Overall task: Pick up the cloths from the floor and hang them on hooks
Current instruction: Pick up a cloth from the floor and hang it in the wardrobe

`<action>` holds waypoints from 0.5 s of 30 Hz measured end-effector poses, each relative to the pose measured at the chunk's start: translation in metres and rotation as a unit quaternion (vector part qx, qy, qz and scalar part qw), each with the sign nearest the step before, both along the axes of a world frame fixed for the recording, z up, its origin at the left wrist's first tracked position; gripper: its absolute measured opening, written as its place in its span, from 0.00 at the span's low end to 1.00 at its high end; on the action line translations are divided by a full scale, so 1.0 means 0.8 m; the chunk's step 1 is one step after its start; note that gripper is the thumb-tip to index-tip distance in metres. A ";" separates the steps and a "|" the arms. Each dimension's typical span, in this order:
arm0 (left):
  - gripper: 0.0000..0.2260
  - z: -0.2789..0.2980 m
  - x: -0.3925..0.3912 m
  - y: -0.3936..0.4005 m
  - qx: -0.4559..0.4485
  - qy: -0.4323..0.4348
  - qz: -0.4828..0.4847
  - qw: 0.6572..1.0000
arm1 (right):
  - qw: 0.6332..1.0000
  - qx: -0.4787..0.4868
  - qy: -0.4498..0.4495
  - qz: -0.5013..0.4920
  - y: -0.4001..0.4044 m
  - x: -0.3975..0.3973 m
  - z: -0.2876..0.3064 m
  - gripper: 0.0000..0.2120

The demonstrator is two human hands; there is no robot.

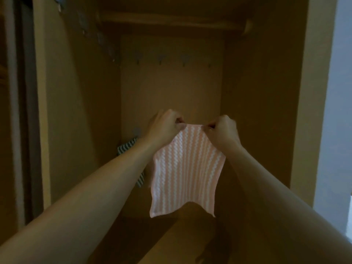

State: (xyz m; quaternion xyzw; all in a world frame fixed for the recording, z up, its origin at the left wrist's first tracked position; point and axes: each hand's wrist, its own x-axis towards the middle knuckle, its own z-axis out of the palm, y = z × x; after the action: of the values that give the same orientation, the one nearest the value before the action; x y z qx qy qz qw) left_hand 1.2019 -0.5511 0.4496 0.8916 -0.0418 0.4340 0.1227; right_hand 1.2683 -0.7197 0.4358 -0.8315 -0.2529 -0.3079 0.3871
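Your two bare forearms reach forward into an open wooden wardrobe (262, 111), where your left hand (165, 125) and right hand (223, 130) each pinch a top corner of a pink-and-white striped cloth (185, 172), fingers curled tight on its upper edge. The cloth hangs below your grip, spread flat between both hands, its lower corners loose above the wardrobe floor. Left of your left wrist and behind your forearm, a dark striped cloth (126, 147) hangs from a hook (136, 130) on the back panel. Well above your hands, a row of hooks (172, 60) crosses the back panel beneath a shelf (171, 21)
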 end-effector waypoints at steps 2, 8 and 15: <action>0.04 0.020 0.023 0.006 0.013 -0.025 0.014 1.000 | 1.000 0.006 0.010 -0.006 0.009 0.027 0.020 0.09; 0.01 0.071 0.097 0.021 0.037 -0.066 0.024 0.997 | 0.999 0.037 -0.022 -0.016 0.029 0.105 0.078 0.10; 0.06 0.101 0.172 0.028 0.085 -0.131 -0.050 0.986 | 0.996 0.069 -0.033 -0.037 0.039 0.195 0.129 0.10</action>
State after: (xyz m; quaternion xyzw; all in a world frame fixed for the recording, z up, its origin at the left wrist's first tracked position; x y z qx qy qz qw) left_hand 1.3391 -0.5287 0.5305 0.8307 -0.1393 0.5354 0.0614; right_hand 1.4239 -0.6885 0.5392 -0.8007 -0.2127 -0.3663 0.4236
